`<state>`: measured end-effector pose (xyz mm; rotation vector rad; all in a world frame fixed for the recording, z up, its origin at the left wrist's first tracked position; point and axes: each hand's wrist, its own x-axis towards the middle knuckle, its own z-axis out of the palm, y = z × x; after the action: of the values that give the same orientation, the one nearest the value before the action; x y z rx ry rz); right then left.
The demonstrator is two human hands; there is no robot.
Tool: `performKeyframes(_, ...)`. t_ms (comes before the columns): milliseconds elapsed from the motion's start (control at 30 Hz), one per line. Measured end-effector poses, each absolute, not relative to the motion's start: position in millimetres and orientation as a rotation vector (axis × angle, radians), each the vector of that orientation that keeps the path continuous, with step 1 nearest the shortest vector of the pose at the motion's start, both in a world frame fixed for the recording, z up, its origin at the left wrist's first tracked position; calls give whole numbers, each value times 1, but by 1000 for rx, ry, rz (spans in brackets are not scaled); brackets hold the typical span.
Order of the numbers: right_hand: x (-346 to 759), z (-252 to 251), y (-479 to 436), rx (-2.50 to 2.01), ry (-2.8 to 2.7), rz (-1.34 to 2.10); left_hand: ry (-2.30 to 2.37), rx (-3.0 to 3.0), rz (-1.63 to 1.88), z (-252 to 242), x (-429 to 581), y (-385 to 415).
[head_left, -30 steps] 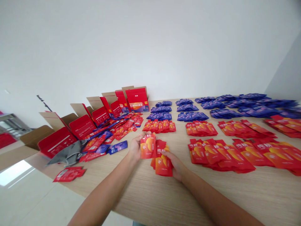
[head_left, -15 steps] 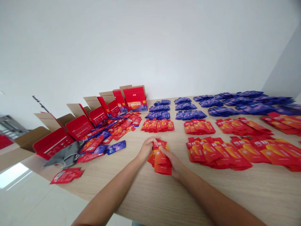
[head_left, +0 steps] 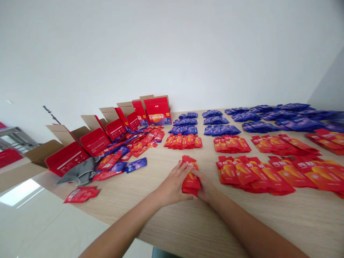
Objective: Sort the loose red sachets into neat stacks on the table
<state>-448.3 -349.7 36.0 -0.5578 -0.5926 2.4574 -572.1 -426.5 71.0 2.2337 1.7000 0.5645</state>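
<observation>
Between my hands, near the front of the wooden table (head_left: pixel 172 222), is a small stack of red-orange pouches (head_left: pixel 191 181). My left hand (head_left: pixel 176 182) wraps the stack's left side, its fingers over the front and thumb at the lower edge. Along the right side my right hand (head_left: pixel 205 186) grips the same stack, its fingers partly hidden behind the pouches. Just to the right lies a fanned row of red-orange pouches (head_left: pixel 252 173). A smaller bundle of red pouches (head_left: pixel 182 141) rests beyond my hands.
Bundles of blue pouches (head_left: pixel 221 129) line the back. Open red boxes (head_left: pixel 95 143) stand along the left, with loose mixed pouches (head_left: pixel 110 161) before them. A grey cloth item with straps (head_left: pixel 80 172) and red pouches (head_left: pixel 82 194) lie near the left table edge.
My left hand has moved from the stack's top corner down around its left side. The spread pouches are now squeezed into a narrower stack. The view has shifted slightly.
</observation>
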Motion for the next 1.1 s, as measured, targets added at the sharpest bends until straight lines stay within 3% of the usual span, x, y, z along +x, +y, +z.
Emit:
performKeyframes(300,-447,41,-352,-671,-677,2398,1782,2123,734,55,-615,-418)
performKeyframes(400,-446,45,-354,-766,-657,2378,2232,1786,934,54,-676,-399)
performKeyframes(533,-447,48,-353,-811,-658,2390,2808,1341,832,58,-762,-378)
performKeyframes(700,-447,43,-349,-763,-640,2443,2880,1182,742,65,-813,-368)
performKeyframes(1100,-449,40,-347,-680,-697,2445,2968,899,660,73,-822,-359)
